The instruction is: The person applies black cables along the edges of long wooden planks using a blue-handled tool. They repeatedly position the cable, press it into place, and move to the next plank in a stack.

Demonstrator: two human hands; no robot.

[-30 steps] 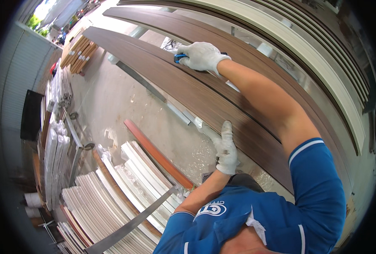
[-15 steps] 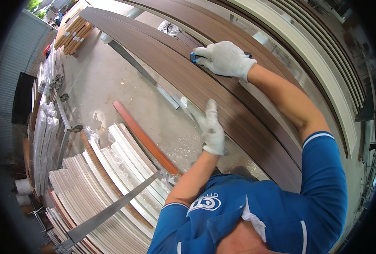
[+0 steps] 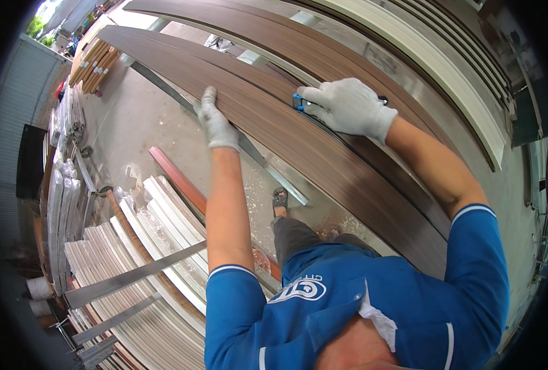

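Observation:
A long brown wood-grain board (image 3: 267,126) runs slantwise from the far left to close by my body. My left hand (image 3: 217,123), in a white glove, grips its near edge, the thumb along the edge and the other fingers mostly hidden. At the board's far edge, my gloved right hand (image 3: 351,110) is closed round a small blue-and-black hand tool (image 3: 298,102). Most of the tool is covered by the fingers, so its exact kind cannot be made out. A thin dark line or strip (image 3: 332,132) trails along the edge below that hand.
Beyond lies another brown board (image 3: 323,52), then pale long profiles (image 3: 434,68). Metal support bars (image 3: 286,184) pass under the boards. White trim lengths (image 3: 132,277) are stacked on the left, beside a reddish strip (image 3: 178,179). Wrapped bundles (image 3: 64,209) stand farther left.
My left hand has moved up and left along the board's near edge. The right hand with the tool has shifted slightly right and toward me. My foot has come into view.

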